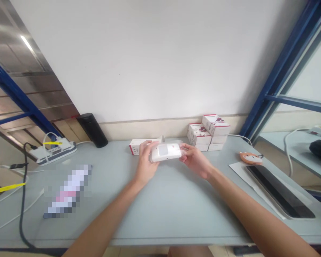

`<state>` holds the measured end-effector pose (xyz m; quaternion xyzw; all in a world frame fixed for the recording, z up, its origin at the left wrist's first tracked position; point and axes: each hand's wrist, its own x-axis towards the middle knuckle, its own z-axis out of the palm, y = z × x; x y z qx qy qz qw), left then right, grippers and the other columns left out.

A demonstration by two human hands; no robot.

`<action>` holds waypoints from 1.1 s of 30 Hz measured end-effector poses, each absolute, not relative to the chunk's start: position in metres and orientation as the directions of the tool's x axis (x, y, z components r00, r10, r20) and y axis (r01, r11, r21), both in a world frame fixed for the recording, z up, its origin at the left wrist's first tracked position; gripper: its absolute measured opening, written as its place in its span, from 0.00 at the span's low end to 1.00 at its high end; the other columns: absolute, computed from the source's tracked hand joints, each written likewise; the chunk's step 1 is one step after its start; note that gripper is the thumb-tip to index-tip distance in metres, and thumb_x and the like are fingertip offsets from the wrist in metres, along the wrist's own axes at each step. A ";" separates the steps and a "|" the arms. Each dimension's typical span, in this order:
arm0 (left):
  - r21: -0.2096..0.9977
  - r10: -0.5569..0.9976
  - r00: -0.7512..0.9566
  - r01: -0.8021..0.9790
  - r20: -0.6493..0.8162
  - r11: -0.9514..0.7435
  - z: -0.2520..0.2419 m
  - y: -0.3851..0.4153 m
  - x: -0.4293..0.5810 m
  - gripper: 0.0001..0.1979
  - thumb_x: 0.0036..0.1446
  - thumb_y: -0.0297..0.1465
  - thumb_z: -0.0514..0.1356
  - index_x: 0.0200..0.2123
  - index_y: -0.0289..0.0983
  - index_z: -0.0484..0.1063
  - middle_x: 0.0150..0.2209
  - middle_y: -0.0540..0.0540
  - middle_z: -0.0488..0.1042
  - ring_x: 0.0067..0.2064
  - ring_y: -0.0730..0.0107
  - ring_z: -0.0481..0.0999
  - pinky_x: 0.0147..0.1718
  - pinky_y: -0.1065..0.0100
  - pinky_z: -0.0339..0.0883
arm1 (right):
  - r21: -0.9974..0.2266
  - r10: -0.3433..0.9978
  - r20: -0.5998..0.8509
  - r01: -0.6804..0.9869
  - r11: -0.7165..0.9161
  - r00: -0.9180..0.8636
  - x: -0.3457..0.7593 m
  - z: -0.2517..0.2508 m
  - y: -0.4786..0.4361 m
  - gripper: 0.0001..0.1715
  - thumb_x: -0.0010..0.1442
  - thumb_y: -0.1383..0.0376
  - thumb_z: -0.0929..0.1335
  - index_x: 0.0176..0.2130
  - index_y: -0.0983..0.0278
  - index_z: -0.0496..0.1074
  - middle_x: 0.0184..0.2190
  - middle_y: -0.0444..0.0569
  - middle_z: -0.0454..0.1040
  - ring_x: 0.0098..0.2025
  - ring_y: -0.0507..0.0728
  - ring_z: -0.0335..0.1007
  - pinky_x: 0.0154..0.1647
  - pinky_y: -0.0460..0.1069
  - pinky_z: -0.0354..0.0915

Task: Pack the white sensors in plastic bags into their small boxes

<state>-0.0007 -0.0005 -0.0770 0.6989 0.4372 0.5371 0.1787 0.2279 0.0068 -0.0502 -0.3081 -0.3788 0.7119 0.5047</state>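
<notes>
A white rounded plastic device (pixel 166 151) with a greyish window is held above the middle of the grey table (pixel 176 207). My left hand (pixel 147 162) grips its left end, fingers wrapped round it. At its right end, my right hand (pixel 194 159) has its fingers closed together on the device or on thin clear wrapping around it; which one is hard to tell. Just behind my left hand lies a white box with red ends (pixel 135 147), partly hidden, with what looks like a raised flap.
Stacked white and red boxes (pixel 210 132) stand by the wall. A black cylinder (pixel 92 130), a power strip (pixel 53 151) and cables are at the left. On the right are a phone (pixel 280 191) on paper (pixel 238 169) and an orange-white pouch (pixel 250 157). A blurred-out item (pixel 69 191) lies left.
</notes>
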 end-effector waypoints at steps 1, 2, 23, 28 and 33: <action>0.673 0.786 0.068 0.476 0.614 -0.566 -0.075 -0.001 -0.002 0.24 0.57 0.31 0.69 0.57 0.45 0.72 0.64 0.39 0.64 0.67 0.49 0.66 0.65 0.53 0.63 | -0.860 0.957 -0.051 -0.475 -0.187 -0.285 0.228 -0.052 0.008 0.18 0.40 0.70 0.73 0.34 0.61 0.70 0.25 0.40 0.63 0.26 0.50 0.53 0.30 0.49 0.53; 0.636 0.776 0.099 0.514 0.622 -0.575 -0.074 -0.002 -0.003 0.21 0.57 0.30 0.68 0.55 0.45 0.73 0.63 0.40 0.65 0.67 0.50 0.66 0.65 0.53 0.63 | -0.871 0.965 -0.048 -0.463 -0.167 -0.257 0.229 -0.055 0.009 0.19 0.40 0.69 0.73 0.36 0.61 0.70 0.25 0.40 0.65 0.26 0.51 0.54 0.31 0.49 0.54; 0.958 0.909 0.364 -0.118 -0.203 0.261 -0.046 -0.009 -0.004 0.27 0.61 0.46 0.66 0.60 0.42 0.75 0.47 0.39 0.80 0.39 0.61 0.79 0.29 0.66 0.71 | -0.969 0.974 0.142 -0.224 0.100 -0.177 0.231 -0.052 0.009 0.26 0.55 0.59 0.72 0.52 0.57 0.65 0.23 0.35 0.65 0.29 0.53 0.61 0.35 0.49 0.58; 0.880 0.857 0.501 -0.347 -0.118 0.324 -0.041 -0.014 -0.007 0.28 0.64 0.46 0.63 0.65 0.46 0.70 0.46 0.40 0.80 0.39 0.63 0.79 0.35 0.65 0.71 | -0.858 0.988 -0.079 -0.495 -0.136 -0.134 0.222 -0.056 0.010 0.32 0.50 0.66 0.72 0.54 0.59 0.65 0.26 0.39 0.70 0.31 0.53 0.67 0.36 0.49 0.65; 0.922 0.882 0.469 -0.360 0.049 0.140 -0.051 -0.008 -0.009 0.23 0.53 0.38 0.74 0.50 0.39 0.77 0.42 0.41 0.80 0.40 0.63 0.79 0.42 0.63 0.71 | -0.782 0.980 -0.149 -0.591 -0.197 -0.130 0.216 -0.058 0.010 0.30 0.48 0.70 0.71 0.51 0.61 0.66 0.25 0.39 0.69 0.30 0.53 0.68 0.37 0.49 0.68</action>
